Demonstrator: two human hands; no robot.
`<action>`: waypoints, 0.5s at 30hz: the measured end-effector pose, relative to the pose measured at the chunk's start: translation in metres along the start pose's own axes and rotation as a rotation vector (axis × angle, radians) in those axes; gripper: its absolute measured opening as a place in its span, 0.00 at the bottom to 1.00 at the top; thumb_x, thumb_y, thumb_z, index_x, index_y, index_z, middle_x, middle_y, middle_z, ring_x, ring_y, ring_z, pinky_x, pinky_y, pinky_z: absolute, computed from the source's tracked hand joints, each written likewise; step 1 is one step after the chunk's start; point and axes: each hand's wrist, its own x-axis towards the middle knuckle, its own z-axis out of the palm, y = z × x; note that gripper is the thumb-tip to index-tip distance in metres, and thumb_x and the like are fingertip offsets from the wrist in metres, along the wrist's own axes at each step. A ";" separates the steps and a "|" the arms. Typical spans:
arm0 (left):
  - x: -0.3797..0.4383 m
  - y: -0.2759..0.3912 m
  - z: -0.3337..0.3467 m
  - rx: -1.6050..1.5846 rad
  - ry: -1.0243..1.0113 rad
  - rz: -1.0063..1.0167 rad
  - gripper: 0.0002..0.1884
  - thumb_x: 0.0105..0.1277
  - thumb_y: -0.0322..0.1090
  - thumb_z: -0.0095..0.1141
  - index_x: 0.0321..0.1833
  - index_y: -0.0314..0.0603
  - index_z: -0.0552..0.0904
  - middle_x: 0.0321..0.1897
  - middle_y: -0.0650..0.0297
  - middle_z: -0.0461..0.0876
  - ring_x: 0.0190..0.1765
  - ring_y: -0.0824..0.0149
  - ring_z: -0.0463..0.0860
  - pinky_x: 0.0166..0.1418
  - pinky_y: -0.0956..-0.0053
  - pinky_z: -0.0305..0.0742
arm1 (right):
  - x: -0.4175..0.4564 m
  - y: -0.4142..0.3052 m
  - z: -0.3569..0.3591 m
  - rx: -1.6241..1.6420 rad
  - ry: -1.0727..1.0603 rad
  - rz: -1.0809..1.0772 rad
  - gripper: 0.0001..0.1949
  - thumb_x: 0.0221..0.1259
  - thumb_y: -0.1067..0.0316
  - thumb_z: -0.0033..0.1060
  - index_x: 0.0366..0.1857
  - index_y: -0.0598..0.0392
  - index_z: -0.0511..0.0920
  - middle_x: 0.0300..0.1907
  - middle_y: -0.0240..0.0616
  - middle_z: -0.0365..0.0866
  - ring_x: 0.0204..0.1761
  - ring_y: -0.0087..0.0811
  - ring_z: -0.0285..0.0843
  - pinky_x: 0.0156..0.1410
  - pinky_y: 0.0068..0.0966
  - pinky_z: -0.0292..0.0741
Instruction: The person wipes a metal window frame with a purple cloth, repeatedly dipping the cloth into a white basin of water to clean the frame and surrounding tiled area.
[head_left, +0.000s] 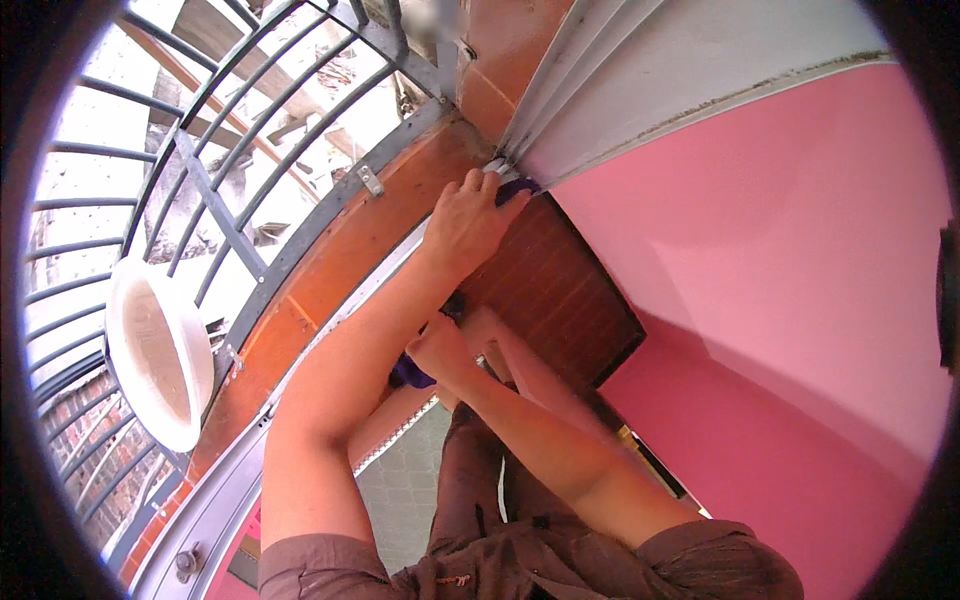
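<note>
My left hand (466, 221) reaches to the corner where the aluminium window track (405, 251) meets the white window frame (517, 150). A dark purple cloth (516, 192) shows between its thumb and fingers, against the corner. Closer to my body, my right hand (441, 349) is closed like a fist. More purple cloth (414, 373) hangs just below it; whether both purple parts are one piece I cannot tell. My left forearm crosses above the right hand and hides part of the track.
Beyond the orange tiled sill (300, 311) stand metal window bars (225, 169). A white basin (159, 352) rests against them at the left. A dark brown wooden surface (559, 289) lies below my hands, beside a pink wall (765, 225). The sliding sash (202, 525) has a knob.
</note>
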 end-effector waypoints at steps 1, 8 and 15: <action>0.000 -0.004 0.003 -0.013 0.053 0.052 0.21 0.63 0.32 0.53 0.59 0.56 0.82 0.47 0.55 0.76 0.53 0.54 0.76 0.51 0.61 0.77 | -0.001 -0.004 -0.003 -0.016 -0.012 0.034 0.24 0.60 0.45 0.59 0.41 0.60 0.82 0.45 0.57 0.84 0.49 0.55 0.82 0.55 0.46 0.78; 0.004 0.000 0.028 -0.312 0.264 -0.136 0.15 0.59 0.28 0.55 0.50 0.40 0.84 0.39 0.51 0.80 0.48 0.49 0.78 0.51 0.58 0.76 | -0.015 -0.012 -0.010 0.022 0.061 -0.176 0.24 0.57 0.44 0.65 0.50 0.49 0.81 0.49 0.46 0.85 0.52 0.52 0.81 0.55 0.44 0.78; 0.009 -0.004 0.028 -0.444 0.141 -0.027 0.13 0.57 0.28 0.59 0.45 0.42 0.87 0.43 0.53 0.80 0.52 0.51 0.77 0.51 0.60 0.77 | 0.003 0.018 0.016 0.076 0.021 -0.178 0.27 0.57 0.43 0.66 0.52 0.53 0.79 0.52 0.48 0.83 0.54 0.51 0.81 0.56 0.44 0.78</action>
